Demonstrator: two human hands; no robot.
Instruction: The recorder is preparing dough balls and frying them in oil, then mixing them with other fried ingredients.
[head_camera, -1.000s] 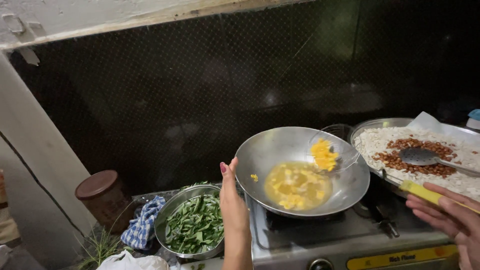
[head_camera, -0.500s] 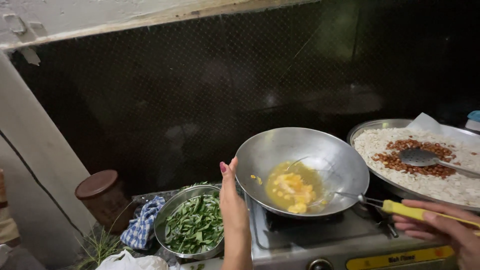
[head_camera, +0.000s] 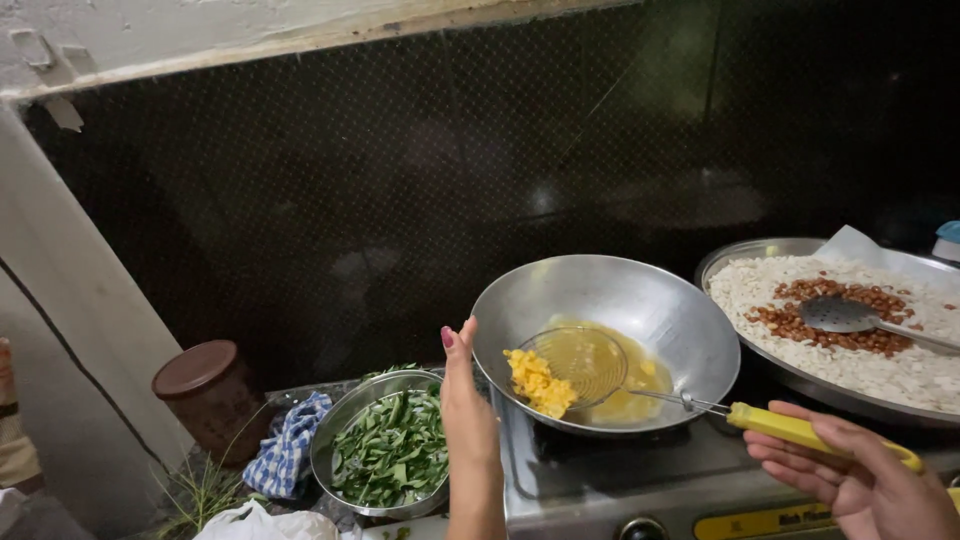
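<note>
The wire skimmer (head_camera: 575, 365) has swung across the wok (head_camera: 610, 340) since a moment ago: a second back it was lifted at the wok's far right side with yellow fried bits in it, then dipped low, and now its mesh bowl sits at the wok's near left wall with a clump of yellow pieces (head_camera: 540, 383) on its left edge, above the oil. This suggests the frying is being gathered and drained. The right hand (head_camera: 860, 480), right of the wok, has its fingers curled around the skimmer's yellow handle (head_camera: 800, 432). The left hand (head_camera: 468, 420) stands edge-up just left of the wok, fingers together and straight, holding nothing, beside the bowl of green leaves (head_camera: 385, 450)
</note>
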